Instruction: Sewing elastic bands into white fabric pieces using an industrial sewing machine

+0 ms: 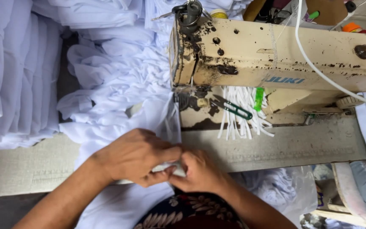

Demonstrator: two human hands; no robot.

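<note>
A worn grey sewing table [30, 165] runs across the room, crowded with white cloth and an old machine. At its near edge, both hands meet over a small fold of white fabric [171, 168]. The left hand [134, 156] lies on top, fingers curled down and thumb pressed in, pinching the fold. The right hand [200, 171] comes in from below and grips the same bit of cloth, fingertips bunched tight against the left thumb. The two hands touch each other. The fabric they hold is part of a larger white garment piece [119, 110] that spills off the table toward the person's lap and reaches back to the needle area.

Just beyond the hands stands the cream sewing machine [276, 55], its paint chipped and stained dark. Under its arm lies a bundle of white tape strips [242, 114], with green-handled thread snips [231, 107] resting on them. A white cord [318, 72] crosses the machine body. To the left, stacks of folded white cloth [13, 72] fill the side of the table.
</note>
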